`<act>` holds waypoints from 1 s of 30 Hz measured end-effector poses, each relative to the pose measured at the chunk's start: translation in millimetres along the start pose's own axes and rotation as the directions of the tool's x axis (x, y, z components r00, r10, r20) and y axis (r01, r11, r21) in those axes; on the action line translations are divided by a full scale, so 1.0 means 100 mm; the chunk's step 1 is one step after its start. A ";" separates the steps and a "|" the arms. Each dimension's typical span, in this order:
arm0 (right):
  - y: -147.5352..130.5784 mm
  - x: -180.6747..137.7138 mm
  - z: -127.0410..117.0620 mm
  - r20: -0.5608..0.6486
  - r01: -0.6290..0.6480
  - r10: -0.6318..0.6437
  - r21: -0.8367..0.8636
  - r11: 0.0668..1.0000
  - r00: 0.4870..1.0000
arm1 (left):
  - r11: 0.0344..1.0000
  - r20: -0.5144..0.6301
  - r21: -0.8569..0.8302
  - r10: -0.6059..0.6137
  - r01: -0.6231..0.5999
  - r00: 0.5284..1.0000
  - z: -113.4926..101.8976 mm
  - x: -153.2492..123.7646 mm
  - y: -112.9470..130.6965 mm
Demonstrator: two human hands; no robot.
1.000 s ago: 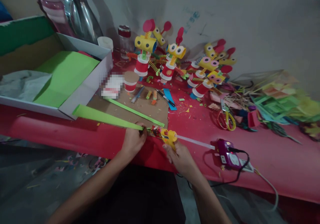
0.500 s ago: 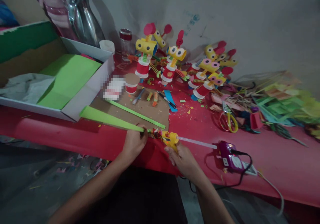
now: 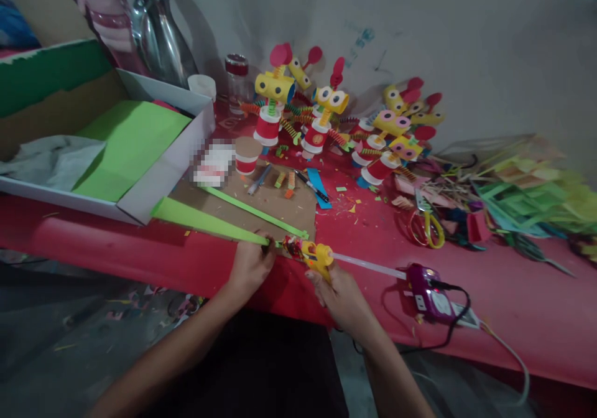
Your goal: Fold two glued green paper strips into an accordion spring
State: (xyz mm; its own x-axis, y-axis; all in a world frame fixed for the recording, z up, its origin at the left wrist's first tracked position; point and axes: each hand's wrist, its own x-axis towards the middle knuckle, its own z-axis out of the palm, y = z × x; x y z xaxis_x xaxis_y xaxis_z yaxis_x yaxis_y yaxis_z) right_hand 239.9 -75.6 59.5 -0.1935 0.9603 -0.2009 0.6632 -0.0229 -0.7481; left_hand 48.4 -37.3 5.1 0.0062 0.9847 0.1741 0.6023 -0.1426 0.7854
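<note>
two bare hands work near the front edge of the red table (image 3: 513,306), and from where i stand both are full. the left hand (image 3: 252,265) pinches the narrow end of a green paper (image 3: 200,219), fingers closed on it; the paper tapers to that grip, and its wider end reaches left to just beside the front corner of the white box (image 3: 163,166). the right hand (image 3: 339,290) is wrapped around the handle of a yellow glue gun (image 3: 318,257), its nozzle end, cluttered with coloured bits, aimed at the left fingers. whether the tip touches the paper, i cannot tell. out of the gun's back a clear glue stick (image 3: 368,264) runs toward a purple power adapter (image 3: 429,292) on the right.

just beyond the hands, a thin green strip (image 3: 254,211) lies slantwise across a brown cardboard sheet (image 3: 284,205). on the cardboard's far part are two small folded paper springs (image 3: 290,185) and a pen (image 3: 257,180); a red and white cup (image 3: 247,157) stands near them. behind, yellow-headed figures (image 3: 275,91) with springy arms crowd toward the wall. to the right, yellow-handled scissors (image 3: 433,230) lie by a heap of coloured paper (image 3: 513,194).
</note>
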 end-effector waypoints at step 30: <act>0.31 0.51 -0.39 -0.340 -0.196 -0.118 -0.754 0.627 0.933 | 0.827 -0.100 -0.518 -0.310 0.217 0.945 -0.16 -0.13 0.03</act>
State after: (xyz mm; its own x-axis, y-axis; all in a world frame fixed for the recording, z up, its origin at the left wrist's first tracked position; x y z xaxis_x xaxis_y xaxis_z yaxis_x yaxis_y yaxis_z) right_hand 279.2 -16.6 50.6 -0.0129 0.9932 0.1154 0.9989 0.0075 0.0471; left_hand 37.6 -51.9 14.4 -0.2607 0.9652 -0.0199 0.0856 0.0437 0.9954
